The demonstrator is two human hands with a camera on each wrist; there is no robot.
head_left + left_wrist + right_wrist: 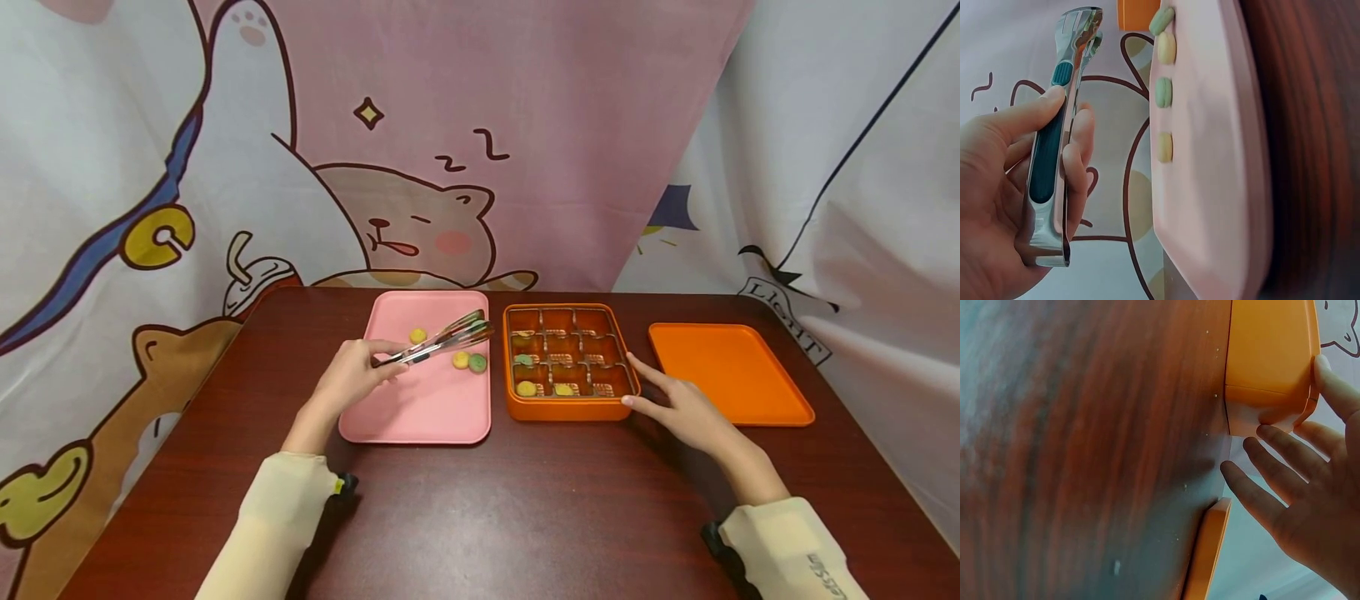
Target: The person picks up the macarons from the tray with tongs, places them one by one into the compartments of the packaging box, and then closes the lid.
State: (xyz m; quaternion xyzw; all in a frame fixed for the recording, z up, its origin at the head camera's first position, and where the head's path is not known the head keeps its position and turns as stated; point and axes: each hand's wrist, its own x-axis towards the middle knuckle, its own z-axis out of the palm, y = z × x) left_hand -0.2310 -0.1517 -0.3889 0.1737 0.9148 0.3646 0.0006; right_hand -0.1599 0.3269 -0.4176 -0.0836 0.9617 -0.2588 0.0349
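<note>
Metal tongs (1046, 164), likely springy, suit a mid-handle hold; left hand (348, 373) grips them; right hand (686, 407), outstretched, touches the box's (566, 409) three-o'clock side.

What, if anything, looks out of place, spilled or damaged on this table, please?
Nothing stands out. The visible macarons lie on the pink tray or in the orange box, the tray and box sit flat on the table, and the left hand holds the tongs. I see no spill or damage.
</note>
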